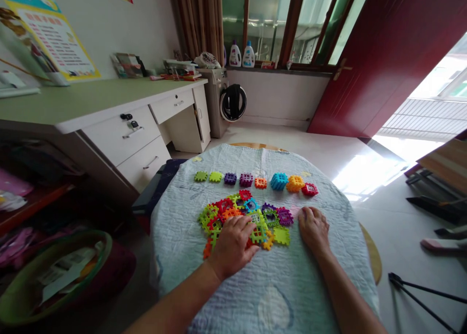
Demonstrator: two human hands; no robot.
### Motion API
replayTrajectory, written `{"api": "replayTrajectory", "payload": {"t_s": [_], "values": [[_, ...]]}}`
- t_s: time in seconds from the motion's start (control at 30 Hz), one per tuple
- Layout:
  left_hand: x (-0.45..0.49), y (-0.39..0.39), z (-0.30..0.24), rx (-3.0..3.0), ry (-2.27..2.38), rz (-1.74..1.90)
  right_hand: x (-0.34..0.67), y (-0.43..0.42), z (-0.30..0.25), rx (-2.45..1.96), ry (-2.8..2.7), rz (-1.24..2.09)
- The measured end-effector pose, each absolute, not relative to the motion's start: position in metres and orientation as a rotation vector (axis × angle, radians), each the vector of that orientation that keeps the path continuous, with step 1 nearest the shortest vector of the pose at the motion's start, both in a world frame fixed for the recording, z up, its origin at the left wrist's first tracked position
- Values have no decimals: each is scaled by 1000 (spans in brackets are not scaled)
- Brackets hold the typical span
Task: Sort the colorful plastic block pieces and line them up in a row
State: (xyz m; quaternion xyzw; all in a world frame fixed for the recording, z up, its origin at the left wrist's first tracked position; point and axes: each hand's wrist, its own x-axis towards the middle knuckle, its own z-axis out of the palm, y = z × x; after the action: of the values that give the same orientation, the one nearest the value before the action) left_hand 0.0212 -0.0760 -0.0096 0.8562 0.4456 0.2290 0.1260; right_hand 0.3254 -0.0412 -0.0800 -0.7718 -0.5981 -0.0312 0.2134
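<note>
My left hand (235, 241) lies palm down over a loose pile of interlocking plastic squares (222, 208), its thumb apart from the fingers. Red, orange, green, blue and purple pieces show around it; those under the palm are hidden. A lime-green square (281, 235) sits at the pile's right edge beside a small yellow piece (268, 240). To the right of the pile, my right hand (314, 224) rests on the cloth with nothing visible in it, fingers loosely bent. Beyond both hands runs a row of sorted squares, including a blue stack (279, 181), a yellow stack (295, 183) and a red stack (310, 189).
A pale blue quilted cloth (272, 285) covers the round table. At the left stand a desk (109, 98) with drawers and a basket (105, 256). Behind are a washing machine (217, 105) and a red door (365, 56). Black tripod legs (419, 290) stand at the right.
</note>
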Motion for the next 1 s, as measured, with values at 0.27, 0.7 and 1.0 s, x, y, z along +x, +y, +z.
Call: {"api": "replayTrajectory", "payload": {"t_s": [0.27,0.7,1.0], "values": [[51,-68,-6,2469,1504,392,318,-45,-68,-2228,-1614,-20],[-56,-56,7,2169,1606,821,319,-42,-69,-2232,-1595,-47],[-33,-103,9,2342,1669,409,320,-42,-69,-2223,-1607,-59]]}}
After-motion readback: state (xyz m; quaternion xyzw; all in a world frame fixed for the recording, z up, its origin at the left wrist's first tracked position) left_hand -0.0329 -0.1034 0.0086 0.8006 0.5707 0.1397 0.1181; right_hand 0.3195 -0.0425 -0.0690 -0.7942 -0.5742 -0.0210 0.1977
